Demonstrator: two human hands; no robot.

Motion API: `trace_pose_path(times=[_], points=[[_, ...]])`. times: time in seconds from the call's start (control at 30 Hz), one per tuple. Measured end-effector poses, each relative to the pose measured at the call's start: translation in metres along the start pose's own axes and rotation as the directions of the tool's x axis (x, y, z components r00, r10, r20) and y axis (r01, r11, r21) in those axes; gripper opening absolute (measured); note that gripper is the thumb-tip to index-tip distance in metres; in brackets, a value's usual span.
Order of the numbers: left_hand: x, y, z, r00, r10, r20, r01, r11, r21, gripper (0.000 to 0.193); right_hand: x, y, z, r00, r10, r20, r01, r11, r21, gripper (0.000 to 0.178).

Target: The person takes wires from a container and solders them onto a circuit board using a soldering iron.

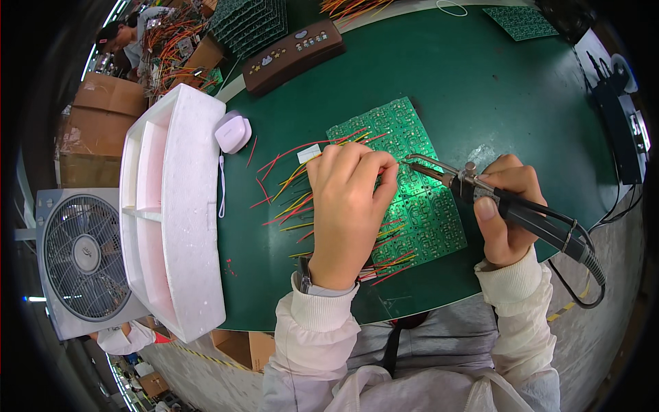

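A green circuit board panel (429, 226) lies at a slant on the green table, with several red, yellow and black wires (294, 206) sticking out along its left side. Over its left half, my left hand (351, 199) pinches thumb and forefinger together on a red wire, of which only a bit shows. My right hand (509, 237) is closed round the dark handle of a soldering iron (539, 218) with a metal clamp and a thin guide tube. The iron's tip reaches the board just right of my left fingertips.
A white foam tray (195, 220) with compartments stands along the table's left edge, a box fan (86, 254) beyond it. Near the tray lies a pale purple case (233, 132). A brown pencil case (295, 56) and stacked boards (250, 27) are behind. The iron's cable (596, 271) loops at the right.
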State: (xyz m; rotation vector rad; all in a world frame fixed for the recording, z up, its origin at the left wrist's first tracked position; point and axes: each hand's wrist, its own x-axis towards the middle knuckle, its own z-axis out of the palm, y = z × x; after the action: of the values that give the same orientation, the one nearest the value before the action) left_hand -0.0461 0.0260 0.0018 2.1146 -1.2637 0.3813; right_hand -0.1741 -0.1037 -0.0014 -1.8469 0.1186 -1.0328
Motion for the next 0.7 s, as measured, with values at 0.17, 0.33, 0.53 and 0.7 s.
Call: trace_pose_path(times=[0.17,0.33,0.53,0.7], points=[[0.0004,0.0,-0.0005,1.0,-0.006,0.0,0.006,1.0,-0.009,0.013,0.0009,0.0,0.0015,1.0,-0.005,-0.002,0.005,1.0,-0.003,0.017],[0.0011,-0.0002,-0.0004,1.0,-0.005,0.003,0.005,1.0,-0.019,0.013,0.0011,-0.0002,0.0007,1.0,-0.004,-0.008,0.003,0.999,-0.042,0.017],[0.0008,-0.0009,-0.0013,1.0,-0.007,0.002,0.007,1.0,-0.012,0.014,0.0007,0.0008,0.0022,1.0,-0.005,-0.023,0.003,0.998,-0.062,0.019],[0.0012,0.0001,0.0001,1.0,-0.004,-0.003,0.004,1.0,-0.011,0.014,-0.0013,0.0024,0.0023,0.999,-0.004,-0.053,0.003,1.0,-0.018,0.019]])
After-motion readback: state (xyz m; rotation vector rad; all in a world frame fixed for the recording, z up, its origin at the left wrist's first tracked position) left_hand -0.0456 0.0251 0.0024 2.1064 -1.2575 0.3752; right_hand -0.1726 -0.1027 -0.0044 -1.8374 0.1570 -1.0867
